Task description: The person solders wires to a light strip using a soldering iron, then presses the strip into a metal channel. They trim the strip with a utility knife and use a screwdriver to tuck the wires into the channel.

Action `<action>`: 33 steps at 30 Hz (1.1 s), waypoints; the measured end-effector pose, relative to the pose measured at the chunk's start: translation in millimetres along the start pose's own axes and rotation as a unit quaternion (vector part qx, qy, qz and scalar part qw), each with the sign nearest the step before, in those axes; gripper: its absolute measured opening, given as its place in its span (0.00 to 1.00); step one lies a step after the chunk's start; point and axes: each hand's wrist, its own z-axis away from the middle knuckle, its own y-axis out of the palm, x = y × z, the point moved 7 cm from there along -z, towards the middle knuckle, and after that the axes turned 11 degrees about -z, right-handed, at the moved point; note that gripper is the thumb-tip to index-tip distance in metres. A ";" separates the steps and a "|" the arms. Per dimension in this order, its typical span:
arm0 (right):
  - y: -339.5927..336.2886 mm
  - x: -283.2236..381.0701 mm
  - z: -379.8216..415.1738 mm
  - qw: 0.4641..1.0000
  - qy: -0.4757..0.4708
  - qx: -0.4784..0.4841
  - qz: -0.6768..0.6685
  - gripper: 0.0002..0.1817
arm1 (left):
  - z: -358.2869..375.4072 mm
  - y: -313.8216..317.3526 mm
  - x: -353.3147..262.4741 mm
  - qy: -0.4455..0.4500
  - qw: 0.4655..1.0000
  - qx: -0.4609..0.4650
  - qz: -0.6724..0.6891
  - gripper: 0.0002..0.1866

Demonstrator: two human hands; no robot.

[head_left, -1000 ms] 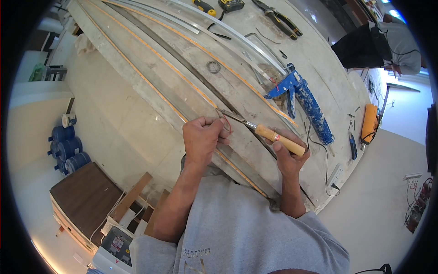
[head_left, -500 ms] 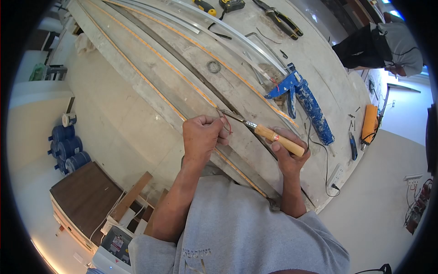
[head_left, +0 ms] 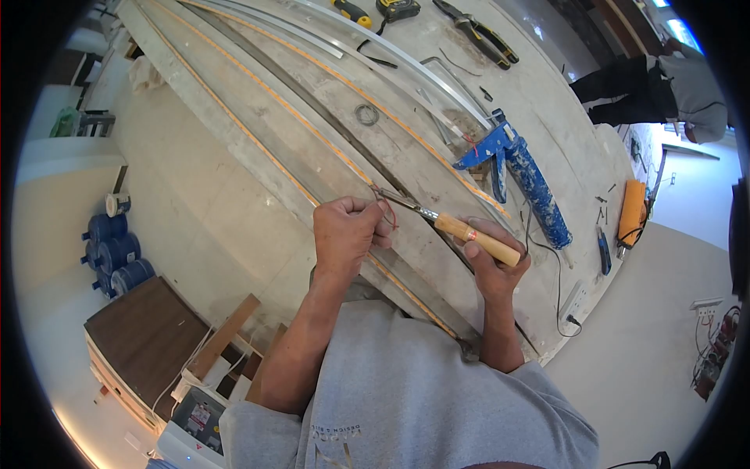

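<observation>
My right hand is wrapped round the wooden handle of a soldering iron. The iron's metal tip points left and meets the end of an orange LED strip. Just below that end, my left hand pinches a thin red wire, which curls out to the right of its fingers. The strip runs along a long narrow channel to the upper left. Another lit-looking orange strip passes beneath my left hand. Whether the tip touches the wire end is too small to tell.
A blue caulking gun lies right of the strips on the worktable. Pliers, a tape measure, a blue cutter and a power strip are around it. Another person stands at the upper right.
My hands and the iron have barely moved. The other person at the upper right has shifted, with the legs now further apart.
</observation>
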 end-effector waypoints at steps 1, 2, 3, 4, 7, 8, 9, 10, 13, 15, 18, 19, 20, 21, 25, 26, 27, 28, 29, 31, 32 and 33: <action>1.3 1.2 -0.5 1.000 0.000 0.000 0.000 0.17 | -0.3 0.0 0.1 0.002 1.000 0.001 0.001 0.10; 2.5 2.0 -0.9 1.000 0.003 -0.005 -0.007 0.17 | 0.2 -0.1 -0.4 0.002 1.000 0.000 0.001 0.10; 3.0 2.1 -1.1 1.000 0.006 -0.010 -0.014 0.17 | 1.0 -0.1 -1.3 0.001 1.000 0.000 -0.003 0.10; 3.3 1.8 -1.4 1.000 0.006 -0.009 -0.014 0.17 | 1.4 -0.1 -1.8 0.000 1.000 0.000 -0.007 0.10; 2.4 -0.1 -1.7 1.000 0.008 -0.014 -0.019 0.17 | 0.9 -0.2 -0.9 -0.003 1.000 0.000 -0.009 0.10; 2.0 -0.6 -1.6 1.000 0.006 -0.013 -0.021 0.17 | 0.4 -0.3 -0.4 -0.003 1.000 0.000 -0.008 0.10; 1.6 -0.8 -1.4 1.000 0.004 -0.011 -0.022 0.17 | -0.2 -0.2 0.3 -0.003 1.000 0.001 -0.008 0.11; 1.3 -1.0 -1.1 1.000 0.004 -0.011 -0.022 0.17 | -0.5 -0.1 0.5 -0.002 1.000 0.001 -0.008 0.11; -1.9 -3.3 -0.4 1.000 0.009 -0.016 -0.017 0.17 | 0.4 -0.1 -0.3 -0.006 1.000 -0.001 -0.009 0.11; -5.0 -2.9 0.2 1.000 -0.017 -0.011 -0.008 0.17 | -0.2 0.4 0.0 -0.005 1.000 0.000 -0.007 0.11; -3.8 -1.1 0.2 1.000 -0.014 -0.011 -0.010 0.18 | 0.4 0.4 -1.1 -0.006 1.000 0.002 -0.008 0.11; -3.5 -0.1 -0.3 1.000 -0.014 -0.012 -0.010 0.18 | 0.6 0.4 -1.4 -0.006 1.000 0.003 -0.010 0.11; -2.1 0.5 -1.2 1.000 -0.011 -0.005 -0.012 0.18 | 0.3 0.5 -0.9 -0.007 1.000 0.003 -0.010 0.11; -0.7 0.3 -1.6 1.000 -0.007 0.002 -0.014 0.18 | -0.3 0.5 -0.2 -0.005 1.000 0.003 -0.008 0.11; -1.2 -1.6 -0.9 1.000 -0.003 -0.004 -0.009 0.18 | 0.8 0.5 -1.9 0.001 1.000 0.007 -0.010 0.11; -1.7 -2.1 -0.6 1.000 0.000 -0.006 -0.007 0.18 | 0.3 0.6 -1.2 0.001 1.000 0.007 -0.010 0.11; -2.1 -2.5 -0.5 1.000 0.003 -0.007 -0.005 0.19 | -0.5 0.7 -0.1 0.002 1.000 0.007 -0.008 0.11; -2.1 -2.3 -0.7 1.000 0.003 -0.008 -0.005 0.19 | -0.9 0.8 0.4 0.004 1.000 0.007 -0.006 0.11; -1.7 -1.7 -1.1 1.000 0.003 -0.006 -0.001 0.18 | -0.7 0.8 0.1 0.004 1.000 0.007 -0.006 0.11; -2.3 -1.4 -1.5 1.000 0.002 -0.004 0.003 0.18 | -0.2 0.6 -0.5 0.001 1.000 0.006 -0.012 0.11; -2.9 -0.6 -1.8 1.000 -0.005 0.004 0.021 0.18 | -0.4 0.5 -0.6 0.001 1.000 0.006 -0.012 0.11; -2.5 0.2 -2.0 0.999 -0.012 0.011 0.039 0.17 | -0.7 0.4 -0.3 -0.001 1.000 0.006 -0.014 0.11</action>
